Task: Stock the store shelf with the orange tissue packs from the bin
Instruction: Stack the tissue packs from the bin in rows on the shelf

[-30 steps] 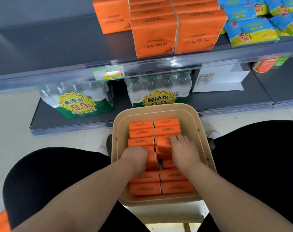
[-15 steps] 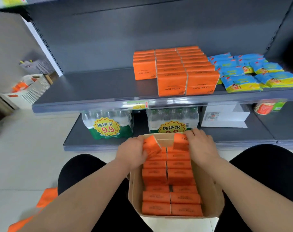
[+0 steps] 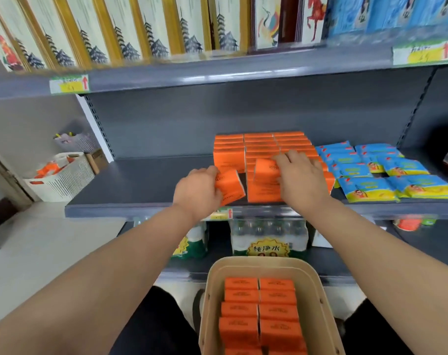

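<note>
My left hand (image 3: 196,192) grips one orange tissue pack (image 3: 230,185), tilted, just above the front of the grey shelf (image 3: 130,190). My right hand (image 3: 301,175) holds a second orange pack (image 3: 265,170) against the top of the front stack of orange packs (image 3: 262,190). More orange packs (image 3: 258,142) stand in rows behind, to the back of the shelf. Below, between my knees, the beige bin (image 3: 322,303) holds several orange packs (image 3: 258,311) in two columns.
Blue-and-yellow packets (image 3: 386,175) lie on the shelf right of the orange stacks. Bare shelf surface stretches left of them. Bottled water packs (image 3: 267,239) sit on the lowest shelf. Boxed goods (image 3: 141,29) fill the upper shelf. A white basket (image 3: 61,175) stands on the floor, left.
Both hands lifted a pack each out of the bin and carried them up and forward to the shelf. The camera tilted upward, so the upper shelf came into sight.
</note>
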A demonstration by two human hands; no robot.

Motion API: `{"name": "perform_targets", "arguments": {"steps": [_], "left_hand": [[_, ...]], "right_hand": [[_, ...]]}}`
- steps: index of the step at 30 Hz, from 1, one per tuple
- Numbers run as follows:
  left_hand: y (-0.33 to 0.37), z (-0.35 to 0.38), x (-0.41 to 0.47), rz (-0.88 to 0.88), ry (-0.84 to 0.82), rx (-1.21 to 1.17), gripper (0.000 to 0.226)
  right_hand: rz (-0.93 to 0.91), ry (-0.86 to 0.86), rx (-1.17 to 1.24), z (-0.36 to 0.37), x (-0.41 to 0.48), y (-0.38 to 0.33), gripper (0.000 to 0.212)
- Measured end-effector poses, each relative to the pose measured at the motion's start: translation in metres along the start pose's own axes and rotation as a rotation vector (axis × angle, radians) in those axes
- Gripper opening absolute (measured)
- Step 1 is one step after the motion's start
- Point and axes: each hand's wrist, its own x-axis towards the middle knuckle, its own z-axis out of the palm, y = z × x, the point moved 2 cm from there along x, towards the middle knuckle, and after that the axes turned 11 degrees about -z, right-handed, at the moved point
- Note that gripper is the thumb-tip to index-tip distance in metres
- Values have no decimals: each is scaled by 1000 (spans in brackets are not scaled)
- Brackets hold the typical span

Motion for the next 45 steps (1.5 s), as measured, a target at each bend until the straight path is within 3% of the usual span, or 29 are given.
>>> {"name": "perform_targets", "arguments": {"steps": [11, 19, 31, 40, 45], "left_hand": [[-17, 65, 89, -138, -226, 169, 38], [-19, 93, 150, -63, -140, 347, 41], [-4, 118, 172, 12, -46, 4, 50], [-56, 81, 158, -288, -95, -298, 54], [-64, 87, 141, -282, -145, -312, 26]], "right_hand": [[27, -42, 9, 42, 89, 45, 57], [-84, -25, 2, 60, 122, 54, 60], [-76, -54, 64, 61, 141, 51, 53], [-225, -105, 121, 77, 182, -21, 50], [-280, -103, 54, 92, 186, -45, 46]]}}
